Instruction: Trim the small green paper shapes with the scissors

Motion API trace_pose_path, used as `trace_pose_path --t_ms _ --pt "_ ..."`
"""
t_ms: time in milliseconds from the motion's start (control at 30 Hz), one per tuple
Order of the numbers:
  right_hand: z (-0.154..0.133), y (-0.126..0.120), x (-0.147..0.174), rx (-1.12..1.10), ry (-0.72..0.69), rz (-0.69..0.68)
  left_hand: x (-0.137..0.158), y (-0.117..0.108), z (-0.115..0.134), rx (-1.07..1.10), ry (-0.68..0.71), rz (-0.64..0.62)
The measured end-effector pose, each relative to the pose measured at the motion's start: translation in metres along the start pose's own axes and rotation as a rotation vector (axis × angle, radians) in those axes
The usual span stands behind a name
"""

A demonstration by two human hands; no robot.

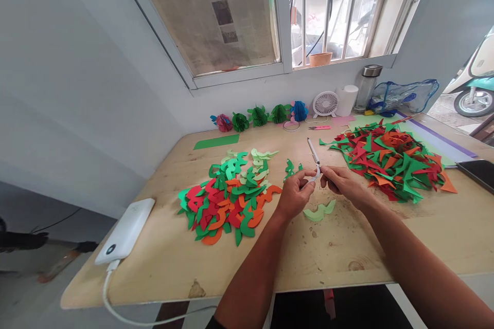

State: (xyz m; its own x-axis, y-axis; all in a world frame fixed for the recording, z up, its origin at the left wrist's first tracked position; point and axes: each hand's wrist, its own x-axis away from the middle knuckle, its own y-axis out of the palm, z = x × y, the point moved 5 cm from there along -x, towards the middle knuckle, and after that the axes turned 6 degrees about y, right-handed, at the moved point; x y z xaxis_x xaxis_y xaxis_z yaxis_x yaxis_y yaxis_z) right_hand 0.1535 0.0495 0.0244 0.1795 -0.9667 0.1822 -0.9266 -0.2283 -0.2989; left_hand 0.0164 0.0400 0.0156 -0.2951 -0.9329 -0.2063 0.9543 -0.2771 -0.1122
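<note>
Between my hands is a small curved white paper piece (317, 172). My left hand (296, 191) pinches its lower end between thumb and fingers. At its other end my right hand (339, 181) is closed, fingertips pressed together on the paper's edge. Just beyond the fingers lies a pen (313, 150), its near tip close to the paper. A pale green wavy paper cutout (319, 211) rests on the table below my hands. Some dark green cutouts (290, 168) lie behind my left hand, partly hidden by it.
Left of my hands spreads a pile of coloured paper cutouts (227, 200). A heap of paper scraps (397, 157) is at the right, near a phone (478, 172). Paper ornaments (259, 116), a fan (326, 104) and a glass bottle (367, 90) line the wall. A white power bank (127, 229) sits at the left edge.
</note>
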Motion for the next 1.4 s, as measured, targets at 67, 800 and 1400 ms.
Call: trace_pose_path --t_ms 67,800,1400 --pt "0.0 0.0 0.0 -0.001 -0.001 0.0 0.0 0.0 0.0 -0.005 0.006 0.001" --pt "0.01 0.002 -0.008 0.158 -0.089 0.008 -0.001 0.0 -0.006 -0.033 0.014 0.001" --pt "0.013 0.001 -0.01 0.157 -0.099 0.014 0.0 0.0 -0.009 -0.069 0.049 0.007"
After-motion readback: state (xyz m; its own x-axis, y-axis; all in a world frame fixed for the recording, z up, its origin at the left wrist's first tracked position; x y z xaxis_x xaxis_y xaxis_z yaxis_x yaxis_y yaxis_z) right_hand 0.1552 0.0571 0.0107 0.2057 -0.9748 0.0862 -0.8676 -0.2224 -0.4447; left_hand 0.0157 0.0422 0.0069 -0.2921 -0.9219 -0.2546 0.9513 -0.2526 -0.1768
